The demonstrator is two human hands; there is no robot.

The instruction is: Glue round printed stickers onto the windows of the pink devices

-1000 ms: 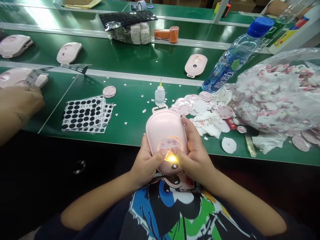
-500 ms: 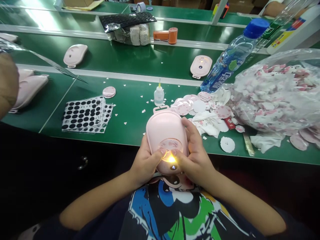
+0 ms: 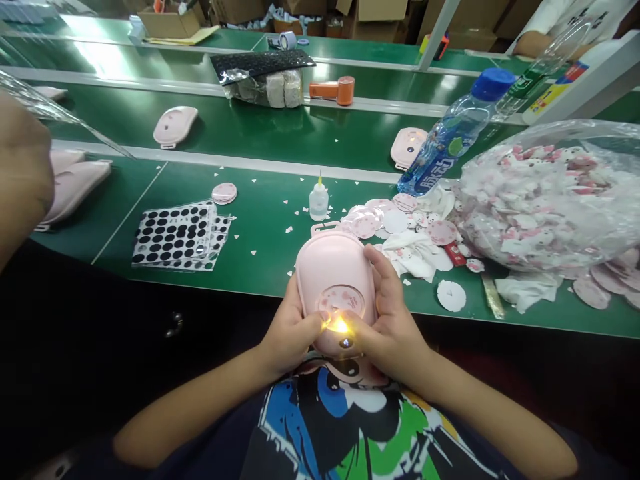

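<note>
head view: left hand (image 3: 289,327) and right hand (image 3: 387,320) firmly grasping the pink case (image 3: 334,263) at 6 o'clock, over the tabletop (image 3: 260,267) edge; thumbs evenly placed beside the lit disc (image 3: 341,300), glue bottle (image 3: 319,202) at 12 o'clock.

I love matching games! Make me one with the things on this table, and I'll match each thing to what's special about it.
Things:
1. water bottle
2. small squeeze bottle
3. sticker sheets
4. pink plastic case

Matches:
A. held by the left hand and right hand
B. printed with black dots
C. stands upright
D. has a blue cap

Right pairs: 1-D, 2-C, 3-B, 4-A.
</note>
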